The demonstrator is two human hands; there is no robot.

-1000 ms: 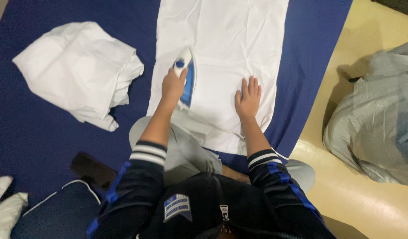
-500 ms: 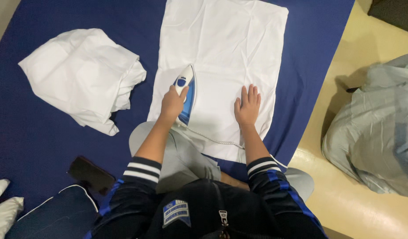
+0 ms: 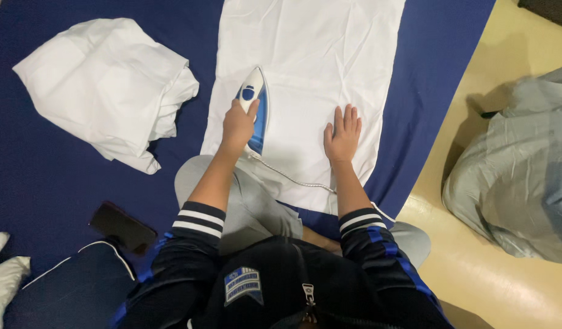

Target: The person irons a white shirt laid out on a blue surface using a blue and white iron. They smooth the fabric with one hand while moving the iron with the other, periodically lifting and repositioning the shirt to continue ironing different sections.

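A white cloth [image 3: 317, 73] lies spread flat on a dark blue sheet [image 3: 49, 176]. My left hand [image 3: 237, 125] grips the handle of a white and blue iron [image 3: 255, 100] that rests on the cloth's left part, its tip pointing away from me. My right hand [image 3: 342, 134] lies flat on the cloth to the right of the iron, fingers together and pressing down. The iron's white cord [image 3: 293, 181] runs back over the cloth toward my lap.
A crumpled pile of white fabric [image 3: 107, 88] sits on the blue sheet at the left. A dark phone [image 3: 122, 227] lies near my left knee. A grey bundle [image 3: 519, 176] rests on the beige floor [image 3: 476, 274] at the right. White pillows [image 3: 3, 280] show at the bottom left.
The iron in my left hand has slid a little forward along the cloth. My right hand stays flat in the same place.
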